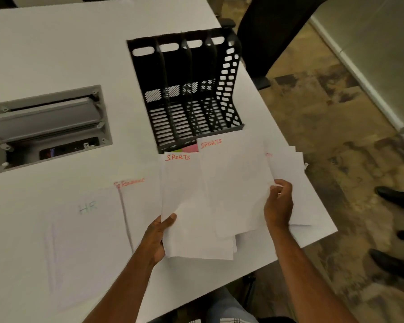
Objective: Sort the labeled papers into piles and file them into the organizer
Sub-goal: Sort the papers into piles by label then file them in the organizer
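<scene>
I see my left hand (158, 238) holding a white paper marked SPORTS (184, 206), thumb curled over its lower edge. My right hand (279, 203) pinches a second SPORTS paper (233, 183) at its right edge, and it partly covers the first. More papers (289, 173) lie under my right hand on the white worktop (56, 54). An HR paper (86, 241) and a red-labeled one (140, 201) lie flat to the left. The black organizer (184, 89) stands just behind the papers

Two held sheets (184, 201) (236, 183) read "SPORTS" in red; a flat sheet (89, 241) reads "HR".
</scene>
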Motion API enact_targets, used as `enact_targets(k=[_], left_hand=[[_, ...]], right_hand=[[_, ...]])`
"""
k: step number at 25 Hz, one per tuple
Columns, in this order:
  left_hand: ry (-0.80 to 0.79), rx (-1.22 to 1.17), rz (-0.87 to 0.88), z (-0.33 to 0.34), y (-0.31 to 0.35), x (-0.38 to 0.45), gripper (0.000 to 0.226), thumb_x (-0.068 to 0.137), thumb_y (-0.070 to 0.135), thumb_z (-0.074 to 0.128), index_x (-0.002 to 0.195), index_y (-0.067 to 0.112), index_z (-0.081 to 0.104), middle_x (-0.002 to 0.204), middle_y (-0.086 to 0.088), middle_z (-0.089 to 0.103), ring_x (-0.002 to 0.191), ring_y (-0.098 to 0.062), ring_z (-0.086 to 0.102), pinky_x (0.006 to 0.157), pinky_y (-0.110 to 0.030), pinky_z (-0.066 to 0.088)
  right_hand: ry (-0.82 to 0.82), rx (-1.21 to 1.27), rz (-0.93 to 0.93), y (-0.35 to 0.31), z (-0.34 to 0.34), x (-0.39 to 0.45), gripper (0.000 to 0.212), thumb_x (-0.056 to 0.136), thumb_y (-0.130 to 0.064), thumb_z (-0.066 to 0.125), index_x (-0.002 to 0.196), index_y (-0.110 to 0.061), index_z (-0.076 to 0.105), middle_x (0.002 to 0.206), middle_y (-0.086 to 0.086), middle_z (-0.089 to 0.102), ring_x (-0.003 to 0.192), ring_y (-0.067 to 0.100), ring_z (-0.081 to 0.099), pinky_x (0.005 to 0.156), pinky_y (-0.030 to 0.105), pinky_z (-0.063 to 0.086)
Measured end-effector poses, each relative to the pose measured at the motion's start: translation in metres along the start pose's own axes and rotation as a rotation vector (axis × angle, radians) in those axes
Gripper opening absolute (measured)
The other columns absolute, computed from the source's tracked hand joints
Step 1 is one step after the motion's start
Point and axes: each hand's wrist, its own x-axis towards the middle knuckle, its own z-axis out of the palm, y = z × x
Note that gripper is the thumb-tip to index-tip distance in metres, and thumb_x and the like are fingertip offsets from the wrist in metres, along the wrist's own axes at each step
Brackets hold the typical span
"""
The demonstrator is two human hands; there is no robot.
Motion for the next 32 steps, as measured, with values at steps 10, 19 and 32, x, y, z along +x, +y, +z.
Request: enact_targets(k=[10, 19, 32], left_hand=[[0.054, 0.002, -0.027, 0.064, -0.017, 0.044, 0.045, 0.078, 0.021, 0.076, 0.122, 0.015, 0.068, 0.121, -0.016, 0.072, 0.114, -0.04, 0.065, 0.099, -0.061, 0.049], [0.083, -0.056, -0.01, 0.042, -0.014, 0.033, 0.046, 0.081, 0.017, 0.075, 0.125, 0.01, 0.066, 0.123, -0.019, 0.07, 0.117, -0.043, 0.063, 0.102, -0.065, 0.046], [-0.051, -0.138, -0.02, 0.047, -0.015, 0.04, 0.029, 0.083, 0.018, 0.074, 0.112, 0.013, 0.077, 0.122, -0.011, 0.072, 0.106, -0.024, 0.072, 0.078, -0.036, 0.062]], right_hand=[[-0.101, -0.557, 0.033, 0.099, -0.039, 0.102, 0.025, 0.095, -0.007, 0.053, 0.115, -0.015, 0.066, 0.124, 0.016, 0.06, 0.115, 0.037, 0.054, 0.095, 0.05, 0.046], [-0.286, -0.064, -0.126, 0.016, 0.031, 0.0, 0.033, 0.09, -0.054, 0.061, 0.111, -0.03, 0.057, 0.119, -0.004, 0.06, 0.106, 0.005, 0.058, 0.09, 0.03, 0.052], [-0.28, 0.129, -0.022, 0.006, 0.016, 0.011, 0.014, 0.098, -0.028, 0.059, 0.109, -0.025, 0.067, 0.098, -0.024, 0.063, 0.09, -0.017, 0.06, 0.076, -0.004, 0.039]])
